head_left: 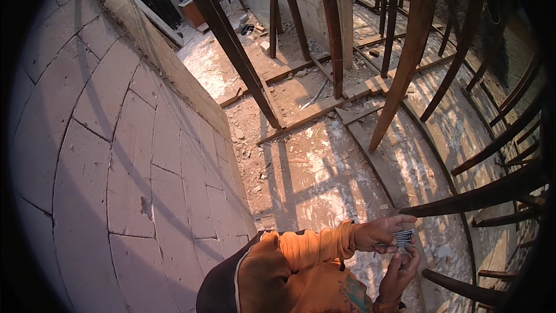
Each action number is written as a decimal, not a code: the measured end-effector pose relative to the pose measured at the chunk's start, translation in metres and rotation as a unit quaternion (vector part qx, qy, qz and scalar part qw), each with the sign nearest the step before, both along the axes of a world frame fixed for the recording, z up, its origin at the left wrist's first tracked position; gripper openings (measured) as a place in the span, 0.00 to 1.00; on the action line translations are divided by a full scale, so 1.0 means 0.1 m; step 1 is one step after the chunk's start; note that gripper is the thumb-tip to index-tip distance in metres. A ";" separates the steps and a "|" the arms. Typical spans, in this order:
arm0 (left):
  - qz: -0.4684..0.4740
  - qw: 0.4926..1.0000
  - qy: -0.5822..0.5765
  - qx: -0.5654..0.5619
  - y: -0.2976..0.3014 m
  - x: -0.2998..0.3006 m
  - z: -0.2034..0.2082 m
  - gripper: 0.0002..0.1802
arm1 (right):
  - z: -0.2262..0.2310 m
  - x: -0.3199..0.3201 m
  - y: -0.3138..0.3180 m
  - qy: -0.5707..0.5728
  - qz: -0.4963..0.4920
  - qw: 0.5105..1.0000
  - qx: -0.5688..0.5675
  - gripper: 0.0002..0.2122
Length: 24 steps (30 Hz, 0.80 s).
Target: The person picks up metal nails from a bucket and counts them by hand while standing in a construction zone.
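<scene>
My left hand, reaching out of an orange sleeve, is closed on a small bundle of silvery nails. Its index finger stretches past the bundle, while the thumb lies along the near side. Just below it, my right hand is raised with its fingers curled up against the lower edge of the same bundle. Both hands meet at the nails, low and right of centre, above the dusty floor. Part of the right fingers' grip is hard to make out.
A pale block wall rises close on the left. Dark wooden props stand ahead and to the right. Planks cross the debris-strewn floor. More props lean close to my right hand.
</scene>
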<state>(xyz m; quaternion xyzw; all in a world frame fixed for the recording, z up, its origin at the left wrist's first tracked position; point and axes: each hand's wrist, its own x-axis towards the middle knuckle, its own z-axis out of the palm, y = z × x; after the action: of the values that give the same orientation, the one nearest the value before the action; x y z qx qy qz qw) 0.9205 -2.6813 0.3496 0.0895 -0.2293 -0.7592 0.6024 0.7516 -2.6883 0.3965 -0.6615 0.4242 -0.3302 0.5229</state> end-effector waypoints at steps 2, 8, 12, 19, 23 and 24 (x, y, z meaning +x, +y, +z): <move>0.072 0.993 -0.093 -0.016 0.01 0.07 0.13 0.41 | 0.13 0.07 -0.07 -0.013 0.012 0.999 0.037 0.09; 0.140 0.983 -0.056 0.104 0.09 0.08 0.13 0.31 | 0.03 0.04 -0.23 0.006 0.091 0.993 0.071 0.07; 0.127 0.976 -0.137 0.110 0.02 -0.05 0.21 0.24 | -0.03 -0.19 -0.27 0.022 0.085 0.994 0.061 0.08; 0.122 0.972 -0.114 0.168 -0.05 -0.45 0.18 0.22 | 0.00 -0.46 -0.18 0.037 0.013 0.997 0.066 0.09; 0.153 0.957 -0.129 0.209 -0.11 -0.65 0.25 0.18 | 0.07 -0.58 -0.15 0.044 -0.012 0.998 0.053 0.09; 0.153 0.957 -0.137 0.203 -0.11 -0.68 0.25 0.17 | 0.09 -0.61 -0.14 0.043 -0.019 0.998 0.050 0.09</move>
<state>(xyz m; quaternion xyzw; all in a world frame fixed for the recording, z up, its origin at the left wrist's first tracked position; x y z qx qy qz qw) 0.8526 -2.6927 0.3744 0.3474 -0.1344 -0.6691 0.6432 0.6906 -2.7026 0.4056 -0.6402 0.4746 -0.2895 0.5302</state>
